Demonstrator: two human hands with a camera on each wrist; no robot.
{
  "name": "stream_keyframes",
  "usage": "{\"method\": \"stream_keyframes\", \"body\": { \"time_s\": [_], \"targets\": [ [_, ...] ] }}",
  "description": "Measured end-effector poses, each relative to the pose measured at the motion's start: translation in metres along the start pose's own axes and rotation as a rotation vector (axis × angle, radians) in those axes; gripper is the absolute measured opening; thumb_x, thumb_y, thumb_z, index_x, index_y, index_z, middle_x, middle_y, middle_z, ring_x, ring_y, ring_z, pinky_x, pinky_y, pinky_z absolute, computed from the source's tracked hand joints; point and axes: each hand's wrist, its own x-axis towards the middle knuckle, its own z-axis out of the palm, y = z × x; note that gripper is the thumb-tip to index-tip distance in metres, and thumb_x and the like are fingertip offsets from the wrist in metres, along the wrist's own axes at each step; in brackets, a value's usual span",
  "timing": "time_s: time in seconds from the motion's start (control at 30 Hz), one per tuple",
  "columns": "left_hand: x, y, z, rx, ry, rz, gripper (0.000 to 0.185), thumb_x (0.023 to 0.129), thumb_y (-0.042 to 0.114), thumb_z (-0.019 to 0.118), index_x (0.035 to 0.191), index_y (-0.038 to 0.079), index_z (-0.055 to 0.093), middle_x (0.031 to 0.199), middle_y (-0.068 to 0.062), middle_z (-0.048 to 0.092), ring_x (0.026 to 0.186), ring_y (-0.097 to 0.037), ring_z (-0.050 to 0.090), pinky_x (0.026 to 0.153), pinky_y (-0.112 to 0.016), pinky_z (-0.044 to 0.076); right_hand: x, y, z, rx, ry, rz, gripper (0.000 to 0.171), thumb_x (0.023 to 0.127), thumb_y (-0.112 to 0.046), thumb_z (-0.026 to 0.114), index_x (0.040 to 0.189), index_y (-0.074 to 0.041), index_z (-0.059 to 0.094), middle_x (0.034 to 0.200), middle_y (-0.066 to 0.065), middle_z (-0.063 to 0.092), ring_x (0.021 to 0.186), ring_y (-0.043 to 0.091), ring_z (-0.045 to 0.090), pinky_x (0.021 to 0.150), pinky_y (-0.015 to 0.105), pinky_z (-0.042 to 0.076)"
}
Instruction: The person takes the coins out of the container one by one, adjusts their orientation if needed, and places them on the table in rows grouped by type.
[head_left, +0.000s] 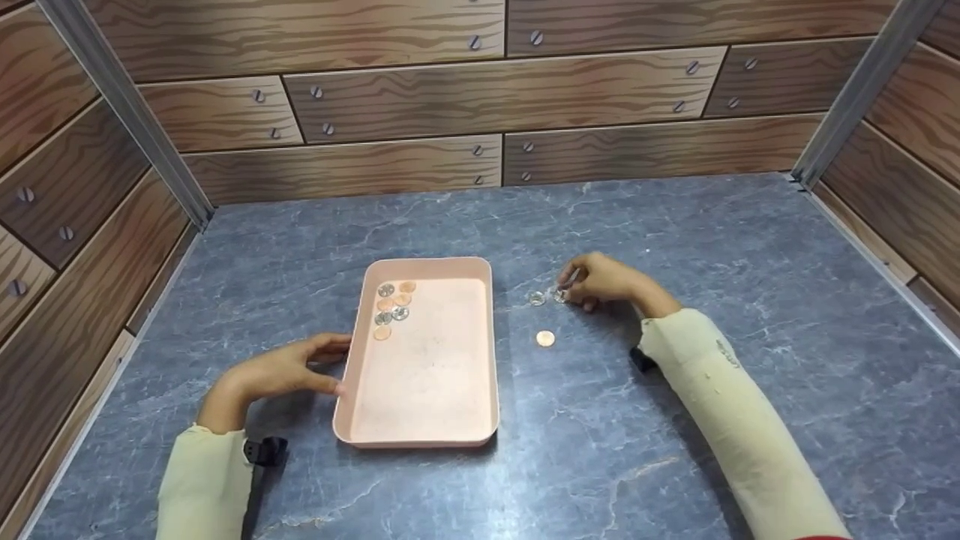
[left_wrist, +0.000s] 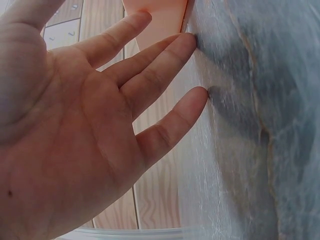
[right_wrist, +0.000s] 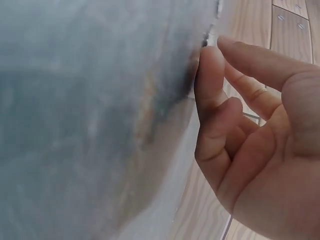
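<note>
Pink tray (head_left: 420, 420), left hand (head_left: 281, 369) spread beside it, right hand (head_left: 604, 279) pinching silver coin (head_left: 562, 294)

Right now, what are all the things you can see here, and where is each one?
Tray: one, pink, middle of the table.
Coins in the tray: about seven, copper and silver, far left corner.
Silver coins: two, on the table right of the tray, one at the right hand's fingertips.
Copper coin: one, on the table, alone, nearer than the silver ones.
Table: one, grey marbled.
Walls: wood-patterned, on three sides.
Left hand: fingers straight, at the tray's left wall.
Right hand: pinching a silver coin.
</note>
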Motion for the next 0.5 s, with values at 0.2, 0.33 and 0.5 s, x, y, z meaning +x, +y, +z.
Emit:
{"method": "stream_keyframes", "body": {
  "time_s": [0.2,0.33,0.5],
  "targets": [
    [0.0,0.0,-0.001,-0.003,-0.007,0.019,0.083,0.082,0.023,0.077,0.148,0.0,0.031,0.151,-0.025,0.035,0.14,-0.043,0.033,0.115,-0.055,0.027,-0.007,-0.011,-0.013,0.055,0.04,-0.032,0.03,0.088,-0.002,0.06,0.116,0.01,0.058,0.087,0.012,0.064,0.056,0.008,0.059,0.054,0.023,0.051],
    [0.0,0.0,-0.001,-0.001,-0.007,0.019,0.083,0.083,0.023,0.076,0.148,0.0,0.031,0.152,-0.025,0.034,0.14,-0.044,0.033,0.115,-0.056,0.028,-0.011,-0.023,-0.016,0.075,0.056,-0.031,0.032,0.089,-0.005,0.06,0.118,0.008,0.058,0.094,0.014,0.064,0.059,0.009,0.061,0.052,0.022,0.048],
    [-0.001,0.0,-0.001,0.008,-0.003,0.023,0.083,0.083,0.024,0.076,0.148,-0.001,0.031,0.152,-0.026,0.034,0.14,-0.045,0.033,0.114,-0.056,0.028,-0.013,-0.041,-0.012,0.075,0.051,-0.064,0.031,0.091,-0.008,0.06,0.118,0.006,0.058,0.095,0.012,0.065,0.061,0.009,0.061,0.049,0.02,0.044]
  ]
}}
